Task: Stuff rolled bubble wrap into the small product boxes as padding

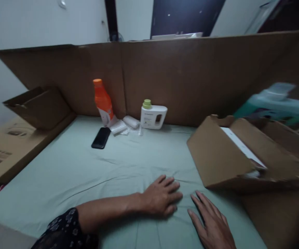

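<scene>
My left hand (161, 196) lies palm down on the pale green sheet (92, 176), its fingers spread and nothing in them. Just to its right, my right hand (211, 221) rests on or just over the same sheet, fingers stretched forward and the thumb apart. Beyond the hands stands a white jug-shaped bottle (149, 117) with a green cap. Left of it, clear plastic-wrapped rolls (131, 122) lie beside an orange bottle (104, 102) with a white label. A black phone (101, 138) lies flat in front of them.
A tall cardboard panel (165, 76) closes off the back. At right sits an open cardboard box (217, 155) with something white inside; behind it is a blurred teal bottle (271, 103). Another open cardboard box (43, 107) stands at left, near a printed flat carton (9, 145).
</scene>
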The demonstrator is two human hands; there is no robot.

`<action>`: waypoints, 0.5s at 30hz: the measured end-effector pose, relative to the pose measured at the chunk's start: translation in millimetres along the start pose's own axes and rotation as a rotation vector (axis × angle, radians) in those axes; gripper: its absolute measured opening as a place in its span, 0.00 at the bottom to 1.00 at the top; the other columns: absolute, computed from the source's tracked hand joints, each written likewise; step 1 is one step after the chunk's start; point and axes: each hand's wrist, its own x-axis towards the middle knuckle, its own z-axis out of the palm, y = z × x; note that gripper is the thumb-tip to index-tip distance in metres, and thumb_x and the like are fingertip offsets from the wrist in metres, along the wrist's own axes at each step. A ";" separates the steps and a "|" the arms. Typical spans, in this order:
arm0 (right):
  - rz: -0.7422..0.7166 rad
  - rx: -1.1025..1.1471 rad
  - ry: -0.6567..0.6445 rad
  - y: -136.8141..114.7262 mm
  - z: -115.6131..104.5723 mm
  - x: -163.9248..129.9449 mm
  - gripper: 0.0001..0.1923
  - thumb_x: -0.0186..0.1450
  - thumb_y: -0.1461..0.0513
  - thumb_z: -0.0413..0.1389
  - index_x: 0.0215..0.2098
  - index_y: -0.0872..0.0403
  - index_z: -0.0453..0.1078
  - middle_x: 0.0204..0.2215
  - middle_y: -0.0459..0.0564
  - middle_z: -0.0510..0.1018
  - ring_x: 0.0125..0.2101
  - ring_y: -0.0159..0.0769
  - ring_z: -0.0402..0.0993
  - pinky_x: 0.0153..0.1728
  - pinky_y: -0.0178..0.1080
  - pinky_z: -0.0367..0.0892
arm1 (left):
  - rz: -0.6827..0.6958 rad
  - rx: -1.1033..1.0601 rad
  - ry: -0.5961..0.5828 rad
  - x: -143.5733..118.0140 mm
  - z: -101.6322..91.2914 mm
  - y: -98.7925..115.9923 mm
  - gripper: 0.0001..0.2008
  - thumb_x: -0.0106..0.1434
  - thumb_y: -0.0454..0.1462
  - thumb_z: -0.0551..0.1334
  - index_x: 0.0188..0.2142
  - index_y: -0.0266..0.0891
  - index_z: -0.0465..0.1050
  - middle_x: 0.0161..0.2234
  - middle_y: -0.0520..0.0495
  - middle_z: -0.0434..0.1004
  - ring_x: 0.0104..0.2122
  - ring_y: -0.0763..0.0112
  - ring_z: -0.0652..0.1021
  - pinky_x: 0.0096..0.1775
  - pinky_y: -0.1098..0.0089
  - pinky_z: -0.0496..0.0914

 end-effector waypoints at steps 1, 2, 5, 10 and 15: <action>-0.077 0.003 0.007 -9.5 4.3 3.8 0.21 0.70 0.55 0.48 0.54 0.54 0.74 0.56 0.60 0.77 0.54 0.53 0.75 0.47 0.51 0.73 | 0.018 0.081 -0.041 -29.1 -2.8 7.1 0.24 0.67 0.42 0.59 0.60 0.36 0.67 0.66 0.33 0.64 0.67 0.44 0.62 0.66 0.43 0.53; -0.157 0.014 0.009 -20.7 8.8 9.7 0.21 0.70 0.55 0.48 0.54 0.54 0.73 0.56 0.60 0.77 0.54 0.52 0.75 0.47 0.50 0.73 | 0.014 0.141 -0.071 -56.7 -6.0 13.7 0.25 0.69 0.43 0.57 0.62 0.36 0.65 0.67 0.33 0.62 0.68 0.44 0.61 0.66 0.44 0.54; -0.407 0.063 0.005 -64.3 22.8 39.4 0.21 0.70 0.57 0.50 0.57 0.54 0.72 0.57 0.58 0.77 0.54 0.49 0.75 0.47 0.47 0.73 | -0.032 0.173 -0.137 -125.9 -23.7 23.8 0.23 0.73 0.42 0.52 0.63 0.37 0.65 0.69 0.37 0.61 0.69 0.49 0.60 0.67 0.50 0.56; -0.698 0.194 -0.012 -154.7 45.2 102.5 0.21 0.68 0.56 0.54 0.58 0.52 0.71 0.59 0.54 0.76 0.54 0.45 0.76 0.48 0.44 0.73 | -0.281 -0.011 -0.067 -207.7 -133.8 -16.9 0.16 0.55 0.48 0.71 0.43 0.49 0.81 0.49 0.51 0.83 0.52 0.60 0.80 0.52 0.67 0.74; -0.729 0.263 0.061 -206.0 69.0 134.8 0.17 0.69 0.59 0.54 0.55 0.52 0.72 0.57 0.53 0.78 0.54 0.43 0.76 0.48 0.44 0.72 | -1.025 0.311 0.795 -281.6 -327.6 -99.0 0.35 0.57 0.49 0.68 0.59 0.34 0.68 0.63 0.31 0.64 0.64 0.41 0.65 0.64 0.43 0.59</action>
